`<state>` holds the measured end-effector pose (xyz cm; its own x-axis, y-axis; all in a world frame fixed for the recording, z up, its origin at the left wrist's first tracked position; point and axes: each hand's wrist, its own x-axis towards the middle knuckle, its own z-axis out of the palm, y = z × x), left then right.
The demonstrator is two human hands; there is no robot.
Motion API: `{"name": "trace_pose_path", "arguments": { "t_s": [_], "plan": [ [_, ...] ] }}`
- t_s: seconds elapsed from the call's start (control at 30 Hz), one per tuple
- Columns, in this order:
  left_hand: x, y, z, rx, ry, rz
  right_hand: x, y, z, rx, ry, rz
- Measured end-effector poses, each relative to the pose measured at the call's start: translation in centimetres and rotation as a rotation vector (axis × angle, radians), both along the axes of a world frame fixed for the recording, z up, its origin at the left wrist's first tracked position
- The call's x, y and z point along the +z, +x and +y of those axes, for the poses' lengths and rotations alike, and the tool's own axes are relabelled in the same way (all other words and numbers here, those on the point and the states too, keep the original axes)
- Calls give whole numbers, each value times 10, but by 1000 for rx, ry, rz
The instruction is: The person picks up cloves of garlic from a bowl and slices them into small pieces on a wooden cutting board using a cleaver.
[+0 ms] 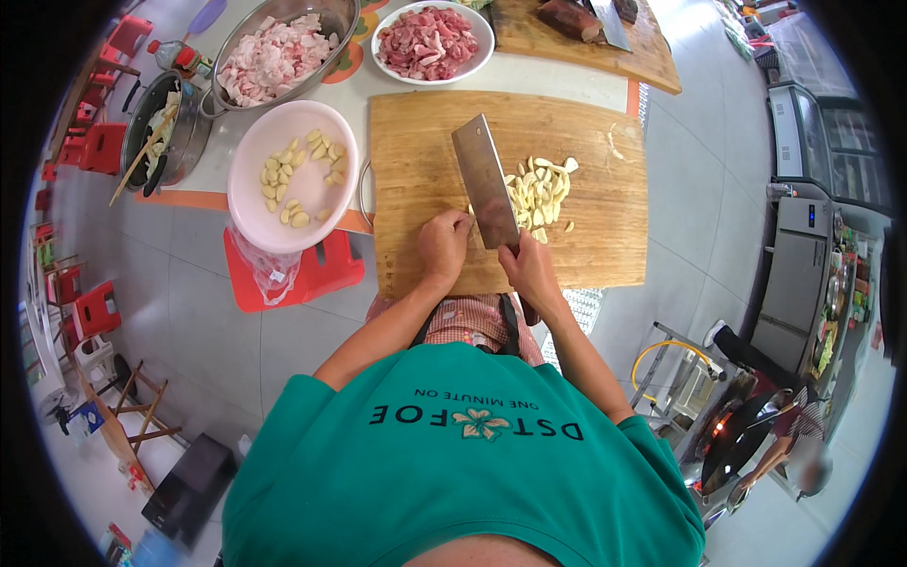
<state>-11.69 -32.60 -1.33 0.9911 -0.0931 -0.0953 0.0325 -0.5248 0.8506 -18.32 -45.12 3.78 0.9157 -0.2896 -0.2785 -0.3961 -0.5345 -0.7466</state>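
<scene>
My right hand (530, 268) grips the handle of a Chinese cleaver (485, 181), its broad blade standing over the cutting board. To the left of the blade, the fingertips of my left hand (445, 244) are pinched on a garlic clove (470, 210), mostly hidden by the fingers. A heap of sliced garlic (542, 190) lies right of the blade on the wooden cutting board (418, 156). Whole peeled garlic cloves (282, 173) sit in a pale pink plastic bowl (241, 166) to the left.
A metal bowl (345, 42) of chopped fatty meat and a white plate (489, 39) of sliced meat stand behind. Another board (645, 67) bears a knife (611, 27) and dark meat. Below left is a red stool (244, 283). A person (786, 446) works at a wok on the right.
</scene>
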Motion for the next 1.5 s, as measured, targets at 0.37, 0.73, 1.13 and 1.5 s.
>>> {"name": "trace_pose_path", "arguments": {
  "t_s": [0.37, 0.73, 1.13, 1.5],
  "plan": [
    [23, 4, 1, -88, 115, 68, -13, 40, 4, -38, -135, -121],
    [33, 151, 171, 266, 519, -324, 6, 2, 6, 113, 88, 20],
    [-15, 194, 179, 150, 730, 41, 32, -19, -46, -328, 196, 2],
    [-44, 206, 233, 223, -120, 181, 11, -50, -7, -127, 158, 32]
  ]
}}
